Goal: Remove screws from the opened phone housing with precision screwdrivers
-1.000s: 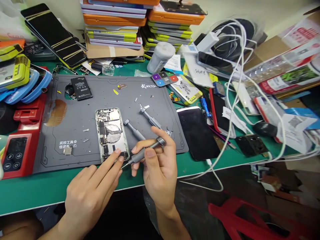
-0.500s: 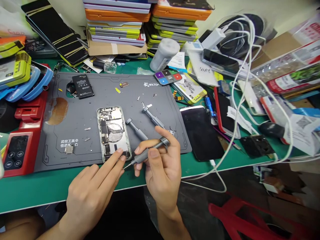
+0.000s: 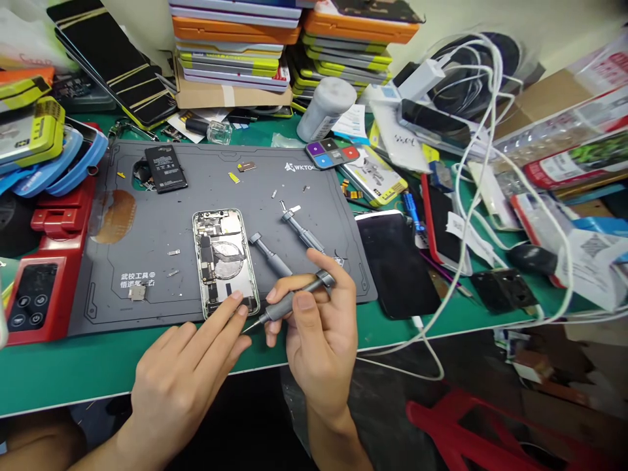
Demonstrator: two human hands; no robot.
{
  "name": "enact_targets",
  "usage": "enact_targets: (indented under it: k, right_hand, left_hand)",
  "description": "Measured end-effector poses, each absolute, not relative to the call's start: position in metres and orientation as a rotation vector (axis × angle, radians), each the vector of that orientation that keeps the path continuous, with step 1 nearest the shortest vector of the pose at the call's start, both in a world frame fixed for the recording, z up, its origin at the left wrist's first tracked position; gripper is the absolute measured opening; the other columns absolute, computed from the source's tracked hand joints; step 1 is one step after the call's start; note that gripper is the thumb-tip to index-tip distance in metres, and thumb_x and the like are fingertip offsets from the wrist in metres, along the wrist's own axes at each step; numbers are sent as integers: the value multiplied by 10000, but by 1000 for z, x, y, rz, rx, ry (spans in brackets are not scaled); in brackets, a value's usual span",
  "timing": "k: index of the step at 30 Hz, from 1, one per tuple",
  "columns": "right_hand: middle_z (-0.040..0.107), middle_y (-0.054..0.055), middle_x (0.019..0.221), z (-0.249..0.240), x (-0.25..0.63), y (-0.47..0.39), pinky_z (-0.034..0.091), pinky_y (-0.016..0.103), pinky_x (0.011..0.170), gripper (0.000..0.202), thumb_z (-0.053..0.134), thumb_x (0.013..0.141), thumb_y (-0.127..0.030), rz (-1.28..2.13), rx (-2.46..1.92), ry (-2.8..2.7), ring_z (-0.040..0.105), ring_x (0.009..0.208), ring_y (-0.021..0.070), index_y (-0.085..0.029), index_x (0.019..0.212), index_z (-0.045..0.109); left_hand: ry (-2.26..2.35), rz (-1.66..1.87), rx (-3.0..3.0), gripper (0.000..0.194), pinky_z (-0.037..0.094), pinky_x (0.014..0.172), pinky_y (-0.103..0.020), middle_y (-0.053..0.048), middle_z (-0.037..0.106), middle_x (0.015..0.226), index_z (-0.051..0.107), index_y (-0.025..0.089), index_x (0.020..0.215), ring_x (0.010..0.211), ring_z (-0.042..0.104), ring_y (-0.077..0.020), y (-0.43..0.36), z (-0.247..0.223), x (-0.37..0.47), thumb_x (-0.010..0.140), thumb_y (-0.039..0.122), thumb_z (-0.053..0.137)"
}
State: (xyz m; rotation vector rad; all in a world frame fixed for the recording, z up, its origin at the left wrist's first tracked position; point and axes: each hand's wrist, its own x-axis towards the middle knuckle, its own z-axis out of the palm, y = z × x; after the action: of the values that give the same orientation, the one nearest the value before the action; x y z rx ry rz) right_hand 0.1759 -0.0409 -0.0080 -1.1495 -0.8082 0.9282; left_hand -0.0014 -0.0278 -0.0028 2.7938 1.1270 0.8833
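Observation:
An opened phone (image 3: 226, 258) lies face up on the dark grey mat (image 3: 161, 222), its inner parts showing. My left hand (image 3: 189, 360) rests over the phone's lower end, its fingers stretched out and its fingertips on the bottom edge. A grey screwdriver (image 3: 289, 304) is gripped by my right hand (image 3: 318, 320), its thin tip beside the phone's lower right corner, close to my left fingers. Two more grey screwdrivers, one nearer (image 3: 271, 255) and one farther (image 3: 301, 229), lie right of the phone. A black battery (image 3: 165, 169) sits at the mat's upper left.
Small metal pieces (image 3: 140, 292) lie left of the phone. A red device (image 3: 36, 301) stands at the far left. Stacked boxes (image 3: 230, 62) and a white bottle (image 3: 326, 109) are behind the mat. On the right are a black phone (image 3: 398, 265) and white cables (image 3: 464, 255).
The whole view has shifted slightly. My left thumb shows a little farther out beneath the fingers. The screwdriver stays in my right hand near the phone's lower corner.

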Motion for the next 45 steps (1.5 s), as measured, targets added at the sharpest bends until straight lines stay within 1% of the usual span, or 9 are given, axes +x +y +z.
enact_targets:
  k: [4, 12, 29, 32, 35, 38, 40, 43, 45]
  right_hand:
    - [722, -48, 899, -8, 178, -40, 563, 170, 424, 292, 586, 1116, -346, 932, -1137, -795, 601, 487, 64, -334, 1407, 565]
    - [724, -46, 900, -9, 178, -40, 565, 172, 425, 286, 567, 1124, -353, 926, -1170, -843, 603, 489, 68, -335, 1408, 548]
    - [715, -49, 895, -9, 178, -40, 558, 155, 434, 284, 589, 1114, -323, 933, -1138, -780, 604, 493, 62, -345, 1397, 591]
    - [703, -26, 919, -4, 180, -38, 556, 175, 433, 295, 516, 1138, -344, 903, -1138, -759, 608, 518, 74, -337, 1425, 585]
    - [702, 2, 986, -1, 180, -34, 599, 209, 490, 407, 463, 1143, -270, 645, -1197, -878, 629, 600, 92, -346, 1537, 536]
    - [701, 14, 983, -7, 182, -29, 625, 226, 512, 601, 583, 1089, -184, 80, -1177, -1221, 661, 677, 120, -330, 1652, 430]
    - [695, 22, 981, -15, 184, -25, 656, 255, 531, 643, 649, 1061, -173, -185, -1116, -1414, 686, 692, 130, -286, 1655, 432]
    - [688, 34, 995, -23, 187, -22, 674, 276, 532, 599, 669, 1053, -169, -232, -1112, -1502, 710, 695, 132, -231, 1615, 472]
    - [687, 39, 1003, -25, 187, -21, 670, 269, 530, 583, 650, 1064, -164, -204, -1134, -1512, 716, 703, 131, -223, 1613, 463]
  left_hand:
    - [1143, 881, 2800, 293, 516, 674, -362, -88, 780, 1404, 739, 98, 1341, 697, 643, -138, -27, -4, -1, 1052, 147, 718]
    - [1147, 901, 2770, 284, 509, 656, -354, -92, 804, 1359, 752, 109, 1322, 674, 621, -137, -27, -7, -1, 1041, 137, 722]
    - [1155, 914, 2769, 267, 495, 667, -353, -101, 806, 1347, 741, 96, 1321, 662, 614, -138, -27, -6, 0, 1064, 155, 704]
    - [1164, 930, 2781, 264, 513, 690, -345, -96, 810, 1347, 752, 102, 1313, 703, 640, -143, -27, -6, 1, 1061, 171, 709]
    - [1168, 920, 2808, 255, 522, 702, -349, -103, 801, 1371, 757, 91, 1298, 745, 634, -159, -27, -7, 1, 1060, 163, 701]
    - [1173, 914, 2793, 269, 520, 705, -353, -95, 778, 1417, 748, 91, 1316, 767, 595, -168, -28, -10, -1, 1059, 154, 697]
    - [1168, 900, 2778, 292, 521, 722, -351, -101, 744, 1472, 734, 92, 1346, 807, 601, -174, -29, -13, -3, 1064, 111, 662]
    - [1172, 867, 2769, 383, 524, 756, -346, -114, 701, 1525, 705, 113, 1415, 882, 637, -187, -32, -18, -6, 1061, 30, 586]
    - [1181, 863, 2764, 419, 529, 778, -341, -115, 715, 1490, 695, 133, 1439, 930, 661, -199, -33, -20, -7, 1057, 15, 571]
